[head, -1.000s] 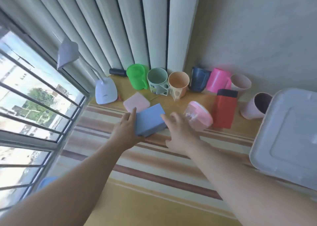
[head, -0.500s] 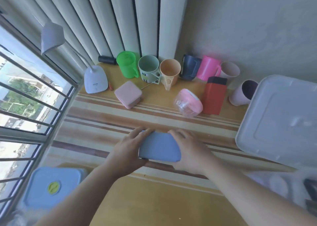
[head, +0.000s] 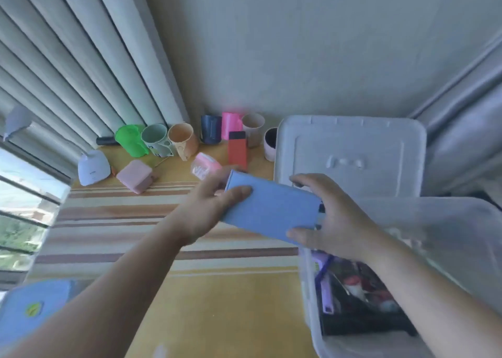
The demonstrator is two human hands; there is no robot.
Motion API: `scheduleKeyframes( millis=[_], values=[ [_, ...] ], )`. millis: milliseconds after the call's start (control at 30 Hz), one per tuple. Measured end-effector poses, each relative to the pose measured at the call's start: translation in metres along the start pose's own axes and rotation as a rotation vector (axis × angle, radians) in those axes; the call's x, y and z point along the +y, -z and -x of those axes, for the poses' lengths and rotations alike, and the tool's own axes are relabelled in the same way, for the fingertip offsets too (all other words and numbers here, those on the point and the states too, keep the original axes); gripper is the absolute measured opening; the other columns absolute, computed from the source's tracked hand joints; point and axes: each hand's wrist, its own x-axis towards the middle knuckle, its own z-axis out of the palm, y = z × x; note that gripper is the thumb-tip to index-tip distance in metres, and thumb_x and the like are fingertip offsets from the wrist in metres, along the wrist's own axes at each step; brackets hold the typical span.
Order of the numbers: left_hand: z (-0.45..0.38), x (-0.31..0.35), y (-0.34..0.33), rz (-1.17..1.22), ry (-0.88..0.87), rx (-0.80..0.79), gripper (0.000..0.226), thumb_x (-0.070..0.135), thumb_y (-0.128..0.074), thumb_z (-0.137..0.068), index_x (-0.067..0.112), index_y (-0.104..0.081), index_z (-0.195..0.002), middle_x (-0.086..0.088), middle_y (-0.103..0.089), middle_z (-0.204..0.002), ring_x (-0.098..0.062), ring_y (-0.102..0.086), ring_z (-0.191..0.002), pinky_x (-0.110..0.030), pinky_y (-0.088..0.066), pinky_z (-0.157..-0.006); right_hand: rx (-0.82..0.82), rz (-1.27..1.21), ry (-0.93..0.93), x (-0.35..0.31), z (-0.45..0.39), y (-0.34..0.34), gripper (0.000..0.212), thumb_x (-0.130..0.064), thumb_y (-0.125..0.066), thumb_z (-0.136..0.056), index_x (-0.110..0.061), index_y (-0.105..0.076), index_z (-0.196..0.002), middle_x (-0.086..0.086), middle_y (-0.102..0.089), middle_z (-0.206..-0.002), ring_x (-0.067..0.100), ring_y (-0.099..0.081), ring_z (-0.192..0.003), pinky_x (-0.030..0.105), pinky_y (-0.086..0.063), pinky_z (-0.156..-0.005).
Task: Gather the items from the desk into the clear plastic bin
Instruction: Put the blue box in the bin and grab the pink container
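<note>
Both hands gripping blue box [head: 271, 211], centre of frame, held in air, tilted down to the right. Left hand [head: 209, 205] clamping its left end, thumb on top. Right hand [head: 334, 219] wrapping its right end, fingers [head: 304, 179] over far edge.

Box is hanging at left rim of clear bin [head: 309, 284], lower right; bin is holding dark items, blurred. White lid [head: 350, 151] lying behind bin, centre right.

Still sitting on desk [head: 222, 298], upper centre: row of cups incl. green cup [head: 130, 140], red box [head: 237, 148], pink box [head: 134, 174]. Lamp [head: 93, 166] at left.
</note>
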Motion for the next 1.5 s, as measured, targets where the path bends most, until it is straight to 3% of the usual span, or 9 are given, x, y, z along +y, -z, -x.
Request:
scheduleKeyframes(
  millis=[133,433,600,767,933,1100,1233,1367,1500],
  values=[
    [0.006,0.030,-0.088,0.101,0.112,-0.038,0.027,0.046,-0.064,-0.088,0.028,-0.073,-0.106,-0.006,-0.071,-0.089,-0.019,-0.066,-0.078,-0.037,-0.052,-0.065,0.033,0.273,-0.026,0.032,0.075,0.042,0.106,-0.064,-0.083,-0.065,-0.044,-0.025,-0.152,-0.014,-0.042,-0.141,0.010,-0.046,-0.129,0.034,-0.049,-0.097],
    [0.007,0.043,-0.222,-0.074,0.229,-0.189,0.047,0.057,-0.070,-0.074,0.039,-0.065,-0.117,-0.007,-0.071,-0.116,-0.038,-0.068,-0.107,-0.053,-0.057,-0.081,0.090,0.289,-0.191,0.110,0.179,0.088,0.071,-0.052,-0.078,-0.067,-0.040,-0.036,-0.123,-0.009,-0.044,-0.114,0.021,-0.052,-0.104,0.039,-0.052,-0.078],
    [0.010,0.013,-0.260,-0.664,0.274,-0.403,0.040,0.055,-0.069,-0.082,0.024,-0.053,-0.103,-0.004,-0.063,-0.112,-0.025,-0.066,-0.097,-0.044,-0.059,-0.082,-0.139,0.304,-0.267,0.156,0.202,0.074,0.082,-0.025,-0.080,-0.068,-0.044,-0.034,-0.133,-0.011,-0.035,-0.135,0.024,-0.050,-0.126,0.043,-0.054,-0.091],
    [0.032,-0.028,-0.268,-1.192,-0.040,-0.472,0.102,0.069,-0.065,-0.074,0.034,-0.019,-0.158,0.005,-0.040,-0.152,-0.023,-0.041,-0.135,-0.037,-0.039,-0.109,-0.184,0.341,-0.315,0.168,0.193,0.025,0.092,-0.028,-0.080,-0.072,-0.040,-0.024,-0.144,-0.007,-0.027,-0.141,0.031,-0.062,-0.105,0.046,-0.057,-0.079],
    [0.040,-0.055,-0.266,-1.573,-0.106,-0.410,0.097,0.053,-0.071,-0.076,0.020,-0.023,-0.153,-0.005,-0.051,-0.130,-0.031,-0.052,-0.113,-0.046,-0.043,-0.101,-0.290,0.272,-0.275,0.159,0.180,0.001,0.098,-0.036,-0.080,-0.077,-0.039,-0.020,-0.154,-0.011,-0.022,-0.149,0.026,-0.058,-0.117,0.038,-0.053,-0.084],
    [0.039,-0.051,-0.263,-1.606,-0.097,-0.499,0.101,0.072,-0.061,-0.074,0.014,-0.029,-0.151,-0.009,-0.056,-0.133,-0.035,-0.045,-0.127,-0.060,-0.011,-0.121,-0.462,0.323,-0.292,0.148,0.171,0.021,0.102,-0.058,-0.082,-0.068,-0.044,-0.026,-0.152,-0.016,-0.031,-0.148,0.019,-0.057,-0.125,0.036,-0.050,-0.090],
    [0.035,-0.032,-0.241,-1.400,-0.185,-0.563,0.075,0.076,-0.059,-0.079,0.025,-0.056,-0.133,-0.003,-0.062,-0.120,-0.031,-0.054,-0.117,-0.045,-0.039,-0.105,-0.472,0.306,-0.284,0.135,0.153,0.037,0.070,-0.080,-0.075,-0.064,-0.048,-0.060,-0.124,-0.025,-0.047,-0.121,0.005,-0.056,-0.114,0.032,-0.049,-0.094],
    [0.024,-0.025,-0.176,-0.903,-0.329,-0.257,0.046,0.052,-0.062,-0.086,0.037,-0.063,-0.130,0.012,-0.058,-0.130,-0.008,-0.050,-0.121,-0.030,-0.046,-0.099,-0.162,0.287,-0.195,0.108,0.110,0.037,0.031,-0.065,-0.058,-0.078,-0.043,-0.066,-0.098,-0.022,-0.057,-0.101,-0.001,-0.057,-0.091,0.027,-0.051,-0.080],
    [-0.011,-0.059,-0.072,-0.814,-0.172,0.065,0.044,0.050,-0.060,-0.084,0.040,-0.063,-0.127,0.013,-0.051,-0.133,-0.012,-0.052,-0.121,-0.038,-0.048,-0.101,0.105,0.337,-0.015,0.076,0.036,0.003,0.010,-0.034,-0.067,-0.087,-0.035,-0.070,-0.096,-0.028,-0.051,-0.095,0.003,-0.050,-0.093,0.022,-0.045,-0.078]
  ],
)
